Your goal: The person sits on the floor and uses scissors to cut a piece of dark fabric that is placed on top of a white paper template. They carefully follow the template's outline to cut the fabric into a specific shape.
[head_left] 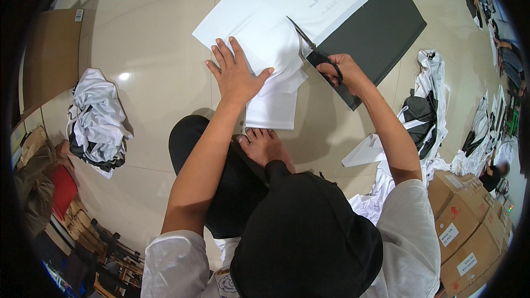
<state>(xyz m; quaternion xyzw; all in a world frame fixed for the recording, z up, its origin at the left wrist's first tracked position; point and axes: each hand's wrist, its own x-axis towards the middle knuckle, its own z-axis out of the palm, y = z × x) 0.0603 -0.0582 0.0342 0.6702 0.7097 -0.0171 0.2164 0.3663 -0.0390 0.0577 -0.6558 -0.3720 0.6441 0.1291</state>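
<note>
Scissors, black-handled, sit in the right hand, whose fingers are curled shut through the loops, blades pointing far and left across the white fabric. That cloth lies flat on the tiled floor, its dark panel on the right. Left hand presses down on the fabric's near left part, fingers spread wide and flat, just left of the blades. A bare foot rests nearer in; crumpled garments lie far left, cardboard boxes near right.
</note>
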